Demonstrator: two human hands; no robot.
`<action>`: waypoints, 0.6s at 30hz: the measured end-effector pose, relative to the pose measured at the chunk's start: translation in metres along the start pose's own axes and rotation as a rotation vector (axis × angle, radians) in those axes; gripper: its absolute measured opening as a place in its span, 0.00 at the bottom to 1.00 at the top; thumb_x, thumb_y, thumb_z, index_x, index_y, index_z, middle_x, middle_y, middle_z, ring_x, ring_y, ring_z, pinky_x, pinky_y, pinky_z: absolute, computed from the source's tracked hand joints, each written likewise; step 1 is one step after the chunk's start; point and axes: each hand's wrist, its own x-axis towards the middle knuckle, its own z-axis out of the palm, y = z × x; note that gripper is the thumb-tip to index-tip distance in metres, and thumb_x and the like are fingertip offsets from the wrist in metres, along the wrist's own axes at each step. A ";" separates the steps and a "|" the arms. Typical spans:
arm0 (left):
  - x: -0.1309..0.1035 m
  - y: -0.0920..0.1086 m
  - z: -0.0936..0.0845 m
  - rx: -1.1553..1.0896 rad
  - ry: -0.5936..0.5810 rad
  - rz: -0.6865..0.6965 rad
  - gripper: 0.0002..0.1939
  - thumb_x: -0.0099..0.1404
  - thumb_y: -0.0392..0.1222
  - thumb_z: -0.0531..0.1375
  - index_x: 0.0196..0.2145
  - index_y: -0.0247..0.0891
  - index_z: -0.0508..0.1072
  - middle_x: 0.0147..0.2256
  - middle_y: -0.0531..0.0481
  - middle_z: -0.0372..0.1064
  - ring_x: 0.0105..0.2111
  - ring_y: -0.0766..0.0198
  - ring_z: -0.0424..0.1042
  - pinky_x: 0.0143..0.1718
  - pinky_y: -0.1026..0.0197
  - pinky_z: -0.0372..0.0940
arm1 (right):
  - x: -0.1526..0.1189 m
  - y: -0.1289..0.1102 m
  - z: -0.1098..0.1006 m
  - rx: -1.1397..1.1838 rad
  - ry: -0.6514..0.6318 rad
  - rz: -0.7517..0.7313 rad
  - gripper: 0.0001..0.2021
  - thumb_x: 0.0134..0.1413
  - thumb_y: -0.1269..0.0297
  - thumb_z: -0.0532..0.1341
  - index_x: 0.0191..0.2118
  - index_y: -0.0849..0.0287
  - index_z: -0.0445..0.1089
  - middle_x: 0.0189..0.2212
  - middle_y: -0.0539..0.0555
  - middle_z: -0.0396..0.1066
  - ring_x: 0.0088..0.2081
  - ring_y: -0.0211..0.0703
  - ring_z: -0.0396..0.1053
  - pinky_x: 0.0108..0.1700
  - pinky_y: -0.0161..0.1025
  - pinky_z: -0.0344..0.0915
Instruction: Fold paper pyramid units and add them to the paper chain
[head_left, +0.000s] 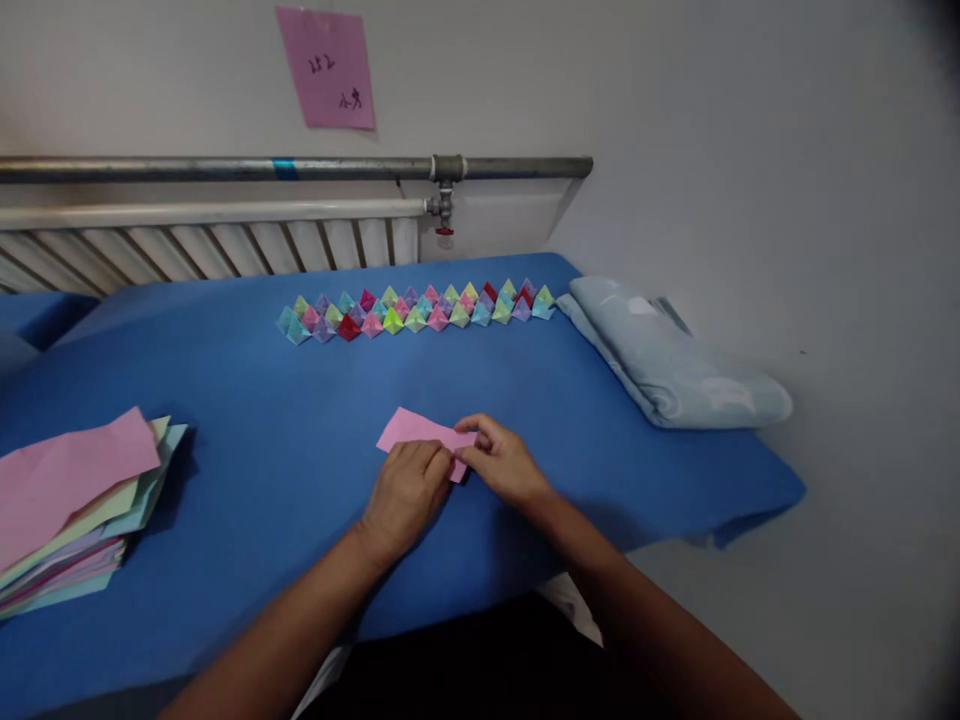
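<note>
A small pink sheet of paper [409, 427] lies on the blue bed cover in front of me, its long side running left to right. My left hand [409, 490] rests over its lower edge, the fingers curled together and gripping it against the cover. At the paper's right end, my right hand [504, 462] pinches the edge between thumb and fingers. Part of the lower edge is hidden beneath my left hand. Beyond both hands, folded paper pieces [394, 320] in many colours stand in rows.
A stack of coloured paper [82, 470] lies at the left on the blue cover [270, 460]. Folded light-blue bedding [667, 350] sits at the right against the wall. Behind the bed are a radiator [247, 245] and a metal pipe [360, 169]; a pink note [328, 70] hangs above.
</note>
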 end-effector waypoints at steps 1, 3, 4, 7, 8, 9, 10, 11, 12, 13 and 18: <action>-0.002 0.003 0.000 0.007 -0.012 0.004 0.07 0.67 0.32 0.52 0.37 0.36 0.70 0.35 0.45 0.72 0.35 0.58 0.69 0.38 0.55 0.64 | -0.007 0.002 -0.002 -0.037 0.001 -0.022 0.10 0.49 0.66 0.58 0.40 0.54 0.68 0.19 0.42 0.59 0.20 0.35 0.59 0.25 0.33 0.56; -0.007 0.007 0.000 0.019 -0.039 0.009 0.09 0.68 0.32 0.51 0.36 0.36 0.70 0.34 0.46 0.72 0.34 0.58 0.69 0.37 0.55 0.64 | -0.019 0.007 -0.007 -0.160 0.048 -0.113 0.09 0.53 0.63 0.57 0.41 0.54 0.68 0.22 0.45 0.64 0.24 0.37 0.63 0.29 0.35 0.60; -0.009 0.009 0.000 0.021 -0.052 0.011 0.08 0.68 0.32 0.51 0.36 0.36 0.70 0.34 0.45 0.72 0.35 0.58 0.69 0.38 0.55 0.64 | -0.024 0.010 -0.010 -0.234 0.087 -0.177 0.09 0.55 0.64 0.57 0.41 0.54 0.69 0.25 0.48 0.67 0.27 0.39 0.65 0.32 0.37 0.63; -0.013 0.012 -0.002 0.009 -0.072 0.002 0.07 0.67 0.32 0.52 0.37 0.36 0.70 0.38 0.44 0.72 0.37 0.57 0.70 0.40 0.53 0.65 | -0.034 0.017 -0.014 -0.415 0.162 -0.394 0.12 0.52 0.71 0.56 0.42 0.55 0.71 0.38 0.56 0.71 0.42 0.47 0.68 0.47 0.45 0.64; -0.014 0.013 -0.002 0.001 -0.073 -0.004 0.07 0.67 0.31 0.53 0.38 0.36 0.70 0.38 0.43 0.72 0.38 0.56 0.70 0.41 0.53 0.65 | -0.035 0.020 -0.013 -0.449 0.162 -0.449 0.14 0.50 0.74 0.56 0.42 0.56 0.72 0.42 0.58 0.70 0.46 0.48 0.67 0.50 0.47 0.63; -0.014 0.013 -0.003 -0.008 -0.076 -0.012 0.07 0.66 0.31 0.53 0.38 0.36 0.70 0.39 0.43 0.73 0.38 0.56 0.70 0.41 0.52 0.65 | -0.036 0.022 -0.011 -0.474 0.161 -0.486 0.15 0.49 0.75 0.57 0.43 0.56 0.72 0.44 0.59 0.70 0.48 0.50 0.66 0.51 0.48 0.62; -0.014 0.014 -0.003 -0.016 -0.078 -0.020 0.07 0.66 0.31 0.53 0.38 0.36 0.70 0.39 0.43 0.73 0.39 0.56 0.70 0.41 0.52 0.65 | -0.037 0.024 -0.009 -0.493 0.164 -0.503 0.16 0.48 0.76 0.57 0.44 0.57 0.72 0.46 0.60 0.69 0.48 0.51 0.65 0.52 0.49 0.62; -0.014 0.014 -0.003 -0.025 -0.083 -0.025 0.07 0.66 0.31 0.53 0.39 0.36 0.70 0.39 0.43 0.73 0.39 0.56 0.70 0.42 0.52 0.65 | -0.036 0.026 -0.007 -0.509 0.167 -0.506 0.16 0.48 0.76 0.58 0.44 0.58 0.73 0.48 0.61 0.68 0.48 0.51 0.65 0.51 0.50 0.62; -0.014 0.013 -0.003 -0.035 -0.088 -0.030 0.07 0.66 0.31 0.53 0.39 0.36 0.70 0.39 0.44 0.73 0.39 0.56 0.69 0.42 0.51 0.65 | -0.036 0.028 -0.006 -0.524 0.165 -0.503 0.16 0.49 0.75 0.58 0.44 0.58 0.73 0.49 0.61 0.68 0.48 0.51 0.66 0.51 0.50 0.63; -0.014 0.013 -0.003 -0.045 -0.090 -0.036 0.08 0.66 0.31 0.53 0.39 0.36 0.71 0.39 0.44 0.73 0.39 0.56 0.69 0.42 0.51 0.65 | -0.035 0.029 -0.005 -0.537 0.159 -0.503 0.14 0.50 0.75 0.58 0.43 0.57 0.74 0.49 0.61 0.68 0.47 0.51 0.66 0.51 0.51 0.63; -0.018 0.008 -0.003 -0.074 -0.075 -0.081 0.06 0.66 0.32 0.55 0.38 0.36 0.72 0.39 0.44 0.73 0.39 0.56 0.69 0.41 0.52 0.65 | -0.031 0.031 -0.011 -0.557 0.123 -0.515 0.09 0.58 0.70 0.57 0.38 0.57 0.75 0.45 0.60 0.71 0.48 0.50 0.67 0.49 0.51 0.64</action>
